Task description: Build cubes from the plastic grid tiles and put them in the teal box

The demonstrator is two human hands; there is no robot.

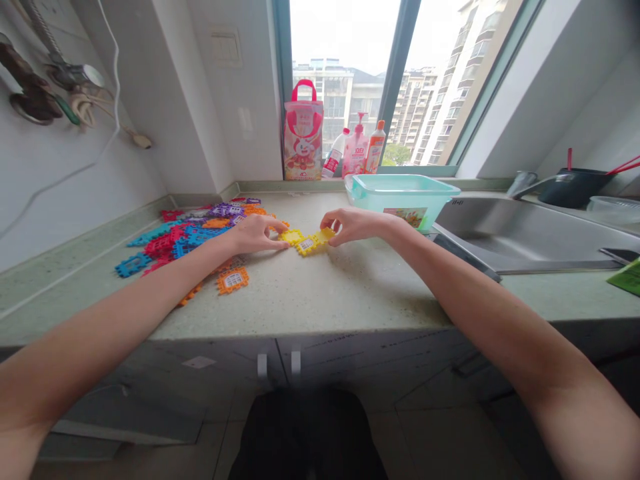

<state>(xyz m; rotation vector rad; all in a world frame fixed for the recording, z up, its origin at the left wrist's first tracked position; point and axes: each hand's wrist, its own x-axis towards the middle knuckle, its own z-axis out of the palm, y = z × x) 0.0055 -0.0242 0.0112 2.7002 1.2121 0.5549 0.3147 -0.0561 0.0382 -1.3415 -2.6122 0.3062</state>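
My left hand [256, 233] pinches the left end of some yellow interlocking puzzle tiles [306, 246] just above or on the counter. My right hand [351, 225] grips a yellow tile at their right end between thumb and fingers. The middle tile carries a white printed patch. Whether the yellow tiles are joined or only touching, I cannot tell. Left of my left hand lies a pile of blue, red, purple and orange notched tiles [200, 235], partly hidden by my forearm. One orange tile [233, 281] lies nearer the front.
A mint-green plastic tub [405, 188] stands behind my right hand, beside a steel sink [530, 233]. By the window are a pink packaged bag [303, 143] and several bottles [355, 152]. The speckled counter [320, 300] ends above cabinet doors with white handles.
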